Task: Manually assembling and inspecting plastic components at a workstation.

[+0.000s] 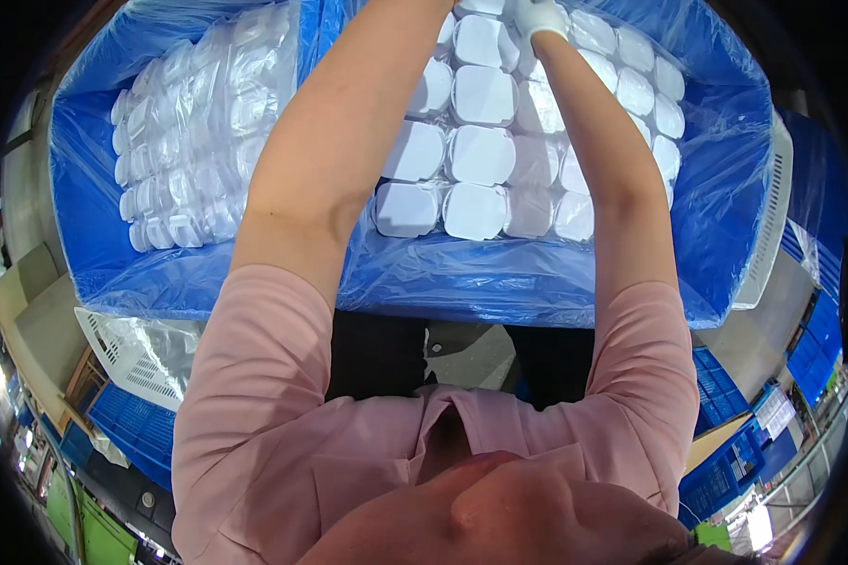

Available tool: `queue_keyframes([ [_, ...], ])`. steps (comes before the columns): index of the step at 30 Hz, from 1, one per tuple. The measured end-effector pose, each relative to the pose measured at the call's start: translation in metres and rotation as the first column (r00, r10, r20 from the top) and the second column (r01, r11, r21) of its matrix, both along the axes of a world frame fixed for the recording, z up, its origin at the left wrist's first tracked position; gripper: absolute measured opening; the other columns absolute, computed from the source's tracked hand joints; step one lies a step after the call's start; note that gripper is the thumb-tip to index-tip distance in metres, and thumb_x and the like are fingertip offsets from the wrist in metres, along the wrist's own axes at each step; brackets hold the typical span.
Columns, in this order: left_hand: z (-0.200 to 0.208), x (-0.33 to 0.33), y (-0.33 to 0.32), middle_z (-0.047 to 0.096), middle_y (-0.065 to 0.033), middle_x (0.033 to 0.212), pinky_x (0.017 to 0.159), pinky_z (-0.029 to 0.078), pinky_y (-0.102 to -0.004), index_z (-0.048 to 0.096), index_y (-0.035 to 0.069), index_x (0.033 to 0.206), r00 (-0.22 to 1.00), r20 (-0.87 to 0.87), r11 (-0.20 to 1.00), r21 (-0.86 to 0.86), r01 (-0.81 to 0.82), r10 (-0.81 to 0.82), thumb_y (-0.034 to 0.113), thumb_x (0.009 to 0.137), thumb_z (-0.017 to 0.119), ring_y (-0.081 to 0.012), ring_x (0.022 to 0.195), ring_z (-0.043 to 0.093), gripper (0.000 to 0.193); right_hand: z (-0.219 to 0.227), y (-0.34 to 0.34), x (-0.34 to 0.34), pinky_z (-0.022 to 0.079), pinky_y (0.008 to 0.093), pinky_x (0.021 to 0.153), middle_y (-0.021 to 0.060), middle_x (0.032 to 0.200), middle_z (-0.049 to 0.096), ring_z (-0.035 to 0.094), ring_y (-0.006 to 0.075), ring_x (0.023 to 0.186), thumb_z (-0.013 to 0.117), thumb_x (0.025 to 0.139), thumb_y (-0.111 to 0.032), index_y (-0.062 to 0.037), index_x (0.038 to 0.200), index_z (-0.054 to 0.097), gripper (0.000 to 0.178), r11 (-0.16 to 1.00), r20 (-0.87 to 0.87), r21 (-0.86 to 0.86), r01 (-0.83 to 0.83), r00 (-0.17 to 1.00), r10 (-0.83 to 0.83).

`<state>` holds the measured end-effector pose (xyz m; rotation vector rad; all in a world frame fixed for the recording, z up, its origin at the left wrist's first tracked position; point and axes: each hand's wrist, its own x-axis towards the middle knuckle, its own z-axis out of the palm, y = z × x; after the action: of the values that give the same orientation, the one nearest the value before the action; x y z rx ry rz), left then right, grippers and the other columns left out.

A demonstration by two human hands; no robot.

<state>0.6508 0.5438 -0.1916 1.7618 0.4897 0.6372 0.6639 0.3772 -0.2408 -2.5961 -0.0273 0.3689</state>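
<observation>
Both my arms reach forward over a blue box lined with clear plastic film (462,278). Rows of white rounded-square plastic pieces (481,155) lie in it. My right hand (540,17), in a white glove, is at the far rows by the upper edge of the picture, close to the white pieces there. Its fingers are partly cut off, so whether it holds a piece does not show. The left forearm (349,104) runs out past the upper edge, and my left hand is outside the picture.
On the left, a second blue lined box (85,188) holds rows of white pieces (193,132) under clear film. White perforated crates show at the right (771,217) and lower left (127,348). Blue crates (137,428) stand at the lower left, with more blue crates (721,386) at the right.
</observation>
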Motion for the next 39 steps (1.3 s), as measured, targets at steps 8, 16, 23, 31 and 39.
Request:
queue_keyframes([
  [8,-0.006,0.011,-0.001,0.068,-0.0216,0.091,0.078,0.048,-0.0442,0.070,-0.001,0.087,0.997,-0.078,0.980,0.196,0.043,-0.028,0.027,0.088,0.051,-0.0384,0.091,0.063,0.033,-0.043,-0.042,-0.052,0.044,0.0372,0.099,0.0267,0.128,0.055,0.056,0.0358,0.118,0.060,0.076,-0.061,-0.0012,0.141,0.040,0.091,0.998,-0.133,0.044,0.035,0.991,-0.029],
  [16,0.007,0.005,-0.023,0.068,-0.0228,0.091,0.078,0.048,-0.0444,0.069,-0.002,0.089,0.996,-0.045,0.990,-0.121,0.069,-0.075,0.029,0.085,0.056,-0.0395,0.092,0.063,0.034,-0.012,-0.016,-0.060,0.045,0.0441,0.098,0.0282,0.134,0.046,0.052,0.0407,0.121,0.073,0.062,-0.067,-0.0096,0.149,0.026,0.114,0.995,-0.124,-0.092,-0.035,0.992,0.023],
  [23,0.035,-0.014,-0.031,0.067,-0.0230,0.098,0.084,0.047,-0.0454,0.070,0.001,0.092,0.980,-0.180,0.994,-0.085,0.069,-0.083,0.033,0.083,0.055,-0.0415,0.101,0.061,0.037,-0.025,0.021,-0.062,0.046,0.0471,0.097,0.0277,0.142,0.036,0.050,0.0409,0.123,0.073,0.056,-0.072,-0.0122,0.152,0.009,0.130,0.963,-0.184,-0.271,-0.002,0.982,-0.050],
  [31,0.053,-0.012,-0.020,0.066,-0.0239,0.099,0.085,0.047,-0.0458,0.070,0.002,0.092,0.900,-0.429,0.995,-0.095,0.039,-0.076,0.034,0.081,0.053,-0.0417,0.102,0.060,0.038,-0.009,0.022,-0.066,0.046,0.0459,0.098,0.0256,0.141,0.038,0.051,0.0389,0.122,0.074,0.063,-0.062,-0.0107,0.150,0.018,0.115,0.980,-0.095,-0.199,-0.015,0.995,-0.004],
  [39,0.020,0.004,-0.022,0.066,-0.0242,0.093,0.082,0.047,-0.0445,0.070,0.000,0.088,0.990,-0.113,0.992,-0.103,0.072,-0.084,0.026,0.080,0.050,-0.0422,0.097,0.061,0.033,0.003,-0.050,-0.110,0.045,0.0427,0.099,0.0157,0.131,0.050,0.052,0.0364,0.118,0.073,0.072,-0.029,-0.0125,0.137,0.045,0.073,0.800,0.296,-0.209,-0.562,0.743,0.600],
])
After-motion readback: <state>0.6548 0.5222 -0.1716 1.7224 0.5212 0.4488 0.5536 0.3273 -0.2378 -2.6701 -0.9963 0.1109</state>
